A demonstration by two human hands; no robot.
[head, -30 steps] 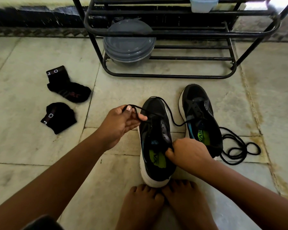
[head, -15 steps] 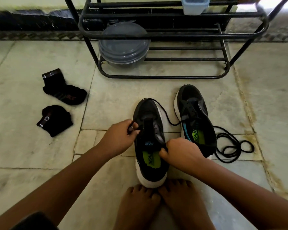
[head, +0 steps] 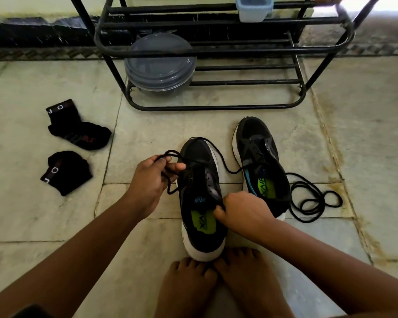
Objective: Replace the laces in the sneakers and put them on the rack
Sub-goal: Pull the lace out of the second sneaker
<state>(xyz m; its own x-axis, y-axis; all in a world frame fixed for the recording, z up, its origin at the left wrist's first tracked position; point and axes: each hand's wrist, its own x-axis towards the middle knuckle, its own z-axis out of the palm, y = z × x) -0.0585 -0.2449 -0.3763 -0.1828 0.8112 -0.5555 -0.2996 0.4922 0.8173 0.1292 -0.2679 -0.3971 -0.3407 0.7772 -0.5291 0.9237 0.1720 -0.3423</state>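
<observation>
A black sneaker with a white sole (head: 200,180) stands on the floor just ahead of my bare feet. My left hand (head: 151,180) pinches a black lace (head: 223,162) at the sneaker's left side; the lace loops over the toe and trails right. My right hand (head: 241,211) grips the sneaker's opening edge near the tongue. A second black sneaker (head: 260,161) lies to the right, with a loose black lace (head: 313,198) coiled on the floor beside it. The black metal rack (head: 216,107) stands behind.
Two black socks (head: 78,131) (head: 66,172) lie on the floor at the left. A grey lidded bowl (head: 160,63) sits on the rack's bottom shelf, and a pale blue tub (head: 254,8) on an upper one. My bare feet (head: 216,285) touch the sneaker's heel.
My left hand dropped close to the sneaker's side, then pulled the lace out to the left again. The right hand kept its hold on the sneaker.
</observation>
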